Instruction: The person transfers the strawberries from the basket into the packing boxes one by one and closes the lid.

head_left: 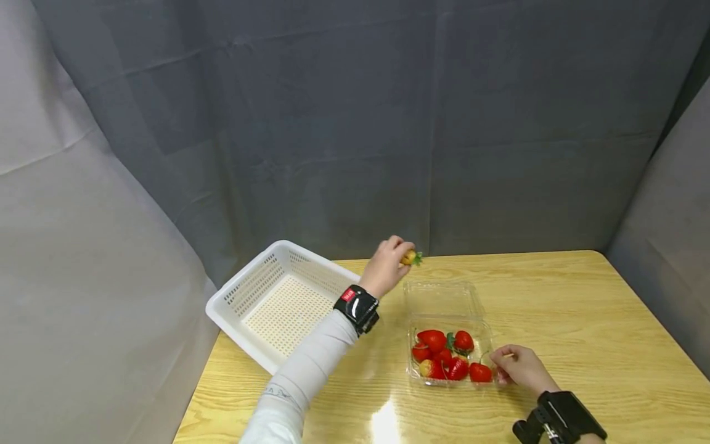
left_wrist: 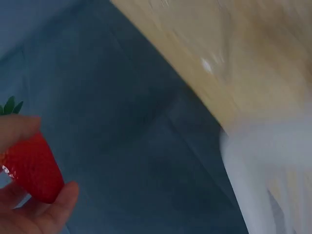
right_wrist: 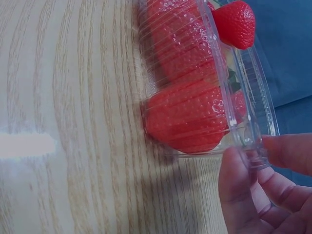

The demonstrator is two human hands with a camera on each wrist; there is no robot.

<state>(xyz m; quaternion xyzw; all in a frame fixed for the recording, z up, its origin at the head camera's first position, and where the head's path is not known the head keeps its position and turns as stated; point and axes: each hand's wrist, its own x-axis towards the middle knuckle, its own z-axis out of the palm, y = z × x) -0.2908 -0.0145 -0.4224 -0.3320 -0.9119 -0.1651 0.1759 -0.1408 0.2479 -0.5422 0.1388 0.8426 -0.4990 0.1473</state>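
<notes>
My left hand (head_left: 384,266) is raised near the table's back edge, between the white basket and the clear box. Its fingers grip a strawberry (left_wrist: 36,168), red in the left wrist view with green leaves at its top; from the head its yellowish side shows. At the front right corner of the clear plastic box (right_wrist: 239,117), my right hand (head_left: 521,367) pinches the rim between thumb and fingers. Several red strawberries (head_left: 458,368) lie inside the box, a few with pale yellow patches. The box's lid (head_left: 444,299) is folded back behind it.
A white perforated basket (head_left: 238,327) stands on the left of the wooden table (head_left: 599,320), partly covered by my left forearm. Dark grey cloth (head_left: 333,135) hangs behind the table, with lighter cloth at both sides.
</notes>
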